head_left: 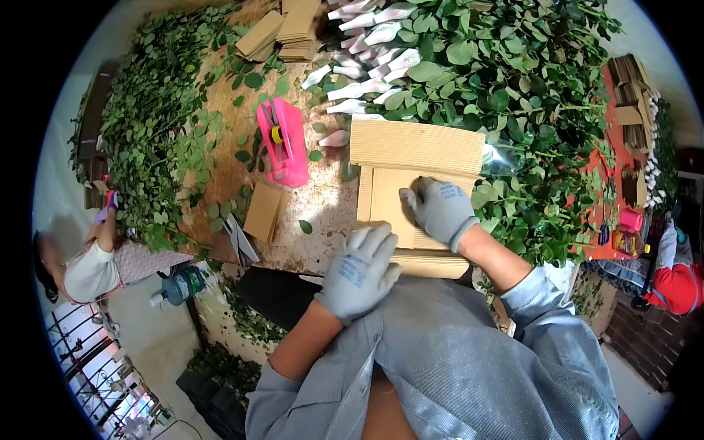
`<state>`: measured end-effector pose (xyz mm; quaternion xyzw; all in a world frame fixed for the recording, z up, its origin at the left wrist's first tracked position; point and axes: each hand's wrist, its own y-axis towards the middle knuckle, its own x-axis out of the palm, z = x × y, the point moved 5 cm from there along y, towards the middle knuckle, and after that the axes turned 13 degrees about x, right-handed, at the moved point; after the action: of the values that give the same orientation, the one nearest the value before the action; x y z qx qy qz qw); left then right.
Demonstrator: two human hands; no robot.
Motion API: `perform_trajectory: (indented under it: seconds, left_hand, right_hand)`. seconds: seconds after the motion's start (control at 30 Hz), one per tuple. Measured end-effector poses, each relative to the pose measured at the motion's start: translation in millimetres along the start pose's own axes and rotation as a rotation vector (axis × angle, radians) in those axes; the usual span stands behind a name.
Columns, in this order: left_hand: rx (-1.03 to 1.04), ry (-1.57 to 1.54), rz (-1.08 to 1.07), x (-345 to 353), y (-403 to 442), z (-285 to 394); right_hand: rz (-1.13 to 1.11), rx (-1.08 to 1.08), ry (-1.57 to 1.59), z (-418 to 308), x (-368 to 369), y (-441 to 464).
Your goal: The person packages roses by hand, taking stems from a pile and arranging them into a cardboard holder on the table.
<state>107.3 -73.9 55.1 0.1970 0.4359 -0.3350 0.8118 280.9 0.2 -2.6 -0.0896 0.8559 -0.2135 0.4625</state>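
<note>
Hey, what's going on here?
Someone in grey gloves is working on folded corrugated cardboard at the near edge of a table. The right hand rests on it; the left hand is by its near left corner. A pink tape dispenser stands to the left, and leafy stems are heaped beyond and to the right.

A flower workshop: leafy stems (pixel 506 66), wrapped buds (pixel 384 33), cardboard sheets (pixel 263 211) and a tape dispenser (pixel 295 143) crowd a worktable (pixel 325 202).

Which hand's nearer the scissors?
Left. The left hand is to the right of the scissors, not touching them; the right hand is farther right, on the corrugated cardboard.
</note>
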Motion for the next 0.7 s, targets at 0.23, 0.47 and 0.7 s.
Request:
perform_trajectory:
  seconds: [0.23, 0.47, 0.7]
  left_hand:
    - [0.008, 0.171, 0.013, 28.2, -6.0, -2.0]
    - [0.014, 0.181, 0.024, 32.1, -4.0, -2.4]
    - [0.094, 0.313, 0.005, 29.9, 1.1, 12.1]
  right_hand:
    - [0.165, -0.284, -0.460, -43.2, -16.1, -21.9]
    - [0.328, -0.560, -0.407, -33.0, 12.7, -27.8]
    - [0.315, -0.574, -0.259, -27.7, 10.7, -24.0]
